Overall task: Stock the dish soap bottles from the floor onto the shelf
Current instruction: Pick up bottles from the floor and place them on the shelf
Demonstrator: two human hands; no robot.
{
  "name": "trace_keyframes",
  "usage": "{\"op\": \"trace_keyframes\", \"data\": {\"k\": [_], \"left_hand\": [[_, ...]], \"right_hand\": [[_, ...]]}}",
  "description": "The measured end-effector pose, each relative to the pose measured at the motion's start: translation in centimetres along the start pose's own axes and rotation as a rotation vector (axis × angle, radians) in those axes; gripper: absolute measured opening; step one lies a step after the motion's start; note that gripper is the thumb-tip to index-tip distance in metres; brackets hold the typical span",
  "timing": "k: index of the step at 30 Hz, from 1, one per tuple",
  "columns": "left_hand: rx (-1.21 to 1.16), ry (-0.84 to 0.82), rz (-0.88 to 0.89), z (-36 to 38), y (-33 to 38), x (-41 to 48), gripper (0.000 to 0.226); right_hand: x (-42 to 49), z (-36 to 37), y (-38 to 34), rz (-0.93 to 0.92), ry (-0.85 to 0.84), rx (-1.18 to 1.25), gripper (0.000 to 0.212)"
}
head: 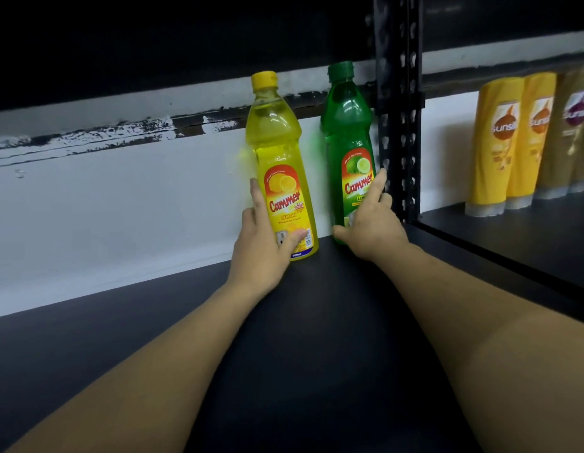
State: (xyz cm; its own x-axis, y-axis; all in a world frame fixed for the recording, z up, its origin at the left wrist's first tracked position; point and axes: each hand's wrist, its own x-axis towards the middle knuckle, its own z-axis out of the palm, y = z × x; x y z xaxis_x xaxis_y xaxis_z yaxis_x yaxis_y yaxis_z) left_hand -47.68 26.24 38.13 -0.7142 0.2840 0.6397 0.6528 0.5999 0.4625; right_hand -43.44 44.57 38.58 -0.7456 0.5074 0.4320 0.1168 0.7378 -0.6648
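Forearms, two of them, fill the near field and reach across the dark shelf board (121,354) toward the white back wall (88,207). Largest among the stocked goods, the yellow dish soap bottle (281,148) stands upright at the back of the shelf, its base within the curl of the left hand (261,246): the index finger lies up its left flank, the thumb presses the lower label from the front, so the hand grips it loosely, not closed tight. Just right of that thumb, apart from the yellow one by a narrow gap, the green dish soap bottle (348,138) also stands upright, close against the black slotted upright (398,109). The right hand (372,230) holds its lower body, one finger extended up the right side of the label and the thumb at the base on the left; the remaining fingers are hidden behind the bottle.

Count: two dish soap bottles, one yellow and one green; two hands, each on one bottle. Beyond the upright, well right of the right fingers, four or so shampoo bottles (512,142) stand in a row; the edge crops the last.

Progress, as a judgement: both bottles appear seated on the shelf and need only release. The floor is out of view, so how many remain cannot be told. Much of the shelf left of the left fingers is bare.
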Motion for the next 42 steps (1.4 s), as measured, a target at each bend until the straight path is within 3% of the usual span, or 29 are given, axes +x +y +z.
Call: {"op": "trace_keyframes", "data": {"k": [23,28,32,34,37,42], "left_hand": [[0.013,0.036,0.013,0.2,-0.5,-0.2,0.11],[0.174,-0.043,-0.027,-0.9,0.1,-1.9,0.111],[0.265,-0.139,-0.092,-3.4,1.2,-4.6,0.085],[0.328,-0.207,-0.03,-5.1,2.3,-6.7,0.075],[0.474,-0.295,0.073,-8.1,3.8,-9.2,0.067],[0.472,-0.301,0.034,-13.5,6.2,-12.3,0.064]], "right_hand": [[-0.5,-0.6,0.5,-0.046,0.051,0.034,0.123],[-3.2,-2.4,-1.0,0.017,-0.012,0.06,0.115],[-6.5,-4.1,-1.7,0.024,-0.01,0.003,0.095],[-8.6,-5.1,-2.4,-0.014,-0.048,-0.084,0.084],[-11.7,-6.5,-4.0,-0.055,-0.151,-0.205,0.076],[-16.3,-8.6,-8.2,-0.124,-0.254,-0.313,0.072]]}}
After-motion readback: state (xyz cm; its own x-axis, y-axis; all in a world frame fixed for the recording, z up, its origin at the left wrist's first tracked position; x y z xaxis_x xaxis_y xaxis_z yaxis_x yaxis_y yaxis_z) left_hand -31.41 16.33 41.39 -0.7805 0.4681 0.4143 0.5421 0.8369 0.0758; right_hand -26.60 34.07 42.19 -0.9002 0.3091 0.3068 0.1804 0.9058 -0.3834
